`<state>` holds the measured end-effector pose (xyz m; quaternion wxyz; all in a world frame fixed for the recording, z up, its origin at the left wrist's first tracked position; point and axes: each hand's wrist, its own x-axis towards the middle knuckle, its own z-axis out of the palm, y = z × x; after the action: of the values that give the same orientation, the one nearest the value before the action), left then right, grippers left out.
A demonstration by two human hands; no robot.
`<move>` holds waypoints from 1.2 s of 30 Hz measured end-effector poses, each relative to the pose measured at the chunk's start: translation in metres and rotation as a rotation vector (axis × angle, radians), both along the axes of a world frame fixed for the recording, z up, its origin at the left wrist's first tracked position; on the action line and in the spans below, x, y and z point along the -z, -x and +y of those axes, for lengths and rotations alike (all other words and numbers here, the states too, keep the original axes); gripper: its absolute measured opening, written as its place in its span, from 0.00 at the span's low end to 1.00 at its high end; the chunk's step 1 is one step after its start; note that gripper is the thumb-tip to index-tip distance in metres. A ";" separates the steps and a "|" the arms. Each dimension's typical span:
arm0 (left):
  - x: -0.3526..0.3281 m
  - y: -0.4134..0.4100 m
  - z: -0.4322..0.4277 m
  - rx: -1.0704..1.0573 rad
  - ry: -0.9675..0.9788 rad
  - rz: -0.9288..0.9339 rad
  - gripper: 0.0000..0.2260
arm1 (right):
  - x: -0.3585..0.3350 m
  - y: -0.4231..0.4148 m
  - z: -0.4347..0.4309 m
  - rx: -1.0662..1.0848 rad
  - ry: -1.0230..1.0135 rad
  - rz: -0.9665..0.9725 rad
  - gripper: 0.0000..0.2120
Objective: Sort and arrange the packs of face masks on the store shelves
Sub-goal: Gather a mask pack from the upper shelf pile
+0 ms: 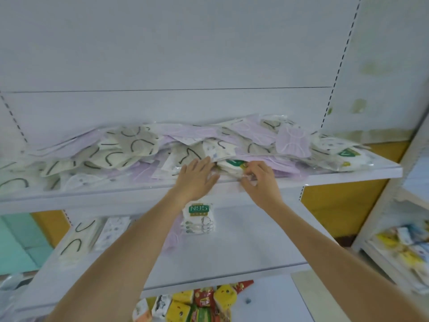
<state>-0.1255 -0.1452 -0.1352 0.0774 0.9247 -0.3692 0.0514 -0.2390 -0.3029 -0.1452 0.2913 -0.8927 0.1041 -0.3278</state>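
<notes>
The right hand (258, 180) pinches a half-buried N95 pack (233, 164); the left hand (197, 177) presses flat-fingered on the mask heap (130, 149). A hard tug could spill loose packs off the upper shelf (92, 198).

Left hand (197, 176) flat on mask pile (144, 147); right hand (257, 180) pinches pack (234, 165).

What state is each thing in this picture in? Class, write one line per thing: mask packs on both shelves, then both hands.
mask pile: jumbled on upper shelf.
N95 stack: neat, on lower shelf.
left hand: open, flat on mask pile.
right hand: pinches the green-labelled pack.
green-labelled pack: half buried at shelf edge.
</notes>
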 end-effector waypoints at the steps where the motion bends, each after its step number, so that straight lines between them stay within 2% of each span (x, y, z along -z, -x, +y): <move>1: 0.002 -0.003 0.000 0.005 0.013 -0.003 0.28 | 0.007 0.007 0.001 -0.003 -0.006 -0.025 0.04; 5: -0.001 -0.004 0.000 0.031 0.048 0.025 0.35 | 0.024 0.025 -0.001 -0.052 0.033 -0.104 0.10; 9: -0.004 -0.001 0.005 0.064 0.078 0.035 0.41 | 0.019 0.026 -0.009 -0.123 -0.076 -0.017 0.06; 11: -0.003 0.008 0.007 0.091 0.099 -0.074 0.41 | 0.009 0.025 -0.012 -0.151 -0.145 0.019 0.07; 14: 0.004 0.026 0.003 0.229 0.219 -0.390 0.32 | -0.010 0.027 -0.014 -0.074 -0.170 0.082 0.08; 16: 0.011 0.036 -0.006 0.273 0.288 -0.604 0.27 | -0.017 0.032 -0.014 0.050 -0.155 0.022 0.04; 18: 0.017 0.048 -0.018 0.252 0.333 -0.679 0.26 | -0.016 0.036 -0.022 0.188 0.074 -0.075 0.09; 19: 0.019 0.054 -0.023 0.229 0.329 -0.678 0.27 | -0.013 0.035 -0.029 0.216 0.204 -0.040 0.12; 21: 0.018 0.066 -0.031 0.184 0.289 -0.633 0.28 | -0.008 0.030 -0.046 0.196 0.303 0.174 0.16; 23: 0.017 0.072 -0.032 0.174 0.287 -0.579 0.28 | -0.007 0.025 -0.058 0.148 0.274 0.336 0.18; 26: 0.020 0.079 -0.022 0.143 0.376 -0.459 0.21 | -0.015 0.013 -0.068 0.092 0.240 0.471 0.19; 28: 0.029 0.084 -0.014 0.078 0.474 -0.290 0.11 | -0.020 0.004 -0.069 0.071 0.209 0.566 0.21; 29: 0.035 0.085 -0.010 0.039 0.525 -0.228 0.09 | -0.022 0.001 -0.069 0.070 0.192 0.599 0.21; 32: 0.047 0.100 0.003 -0.022 0.730 -0.057 0.11 | -0.026 0.001 -0.063 0.076 0.155 0.660 0.20; 36: 0.039 0.122 0.002 -0.127 1.107 0.322 0.13 | -0.029 0.004 -0.052 0.134 0.173 0.671 0.21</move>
<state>-0.2471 -0.1429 -0.1743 0.6014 0.7630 -0.2148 0.0999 -0.2435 -0.3552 -0.1160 0.1422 -0.9632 0.2242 -0.0420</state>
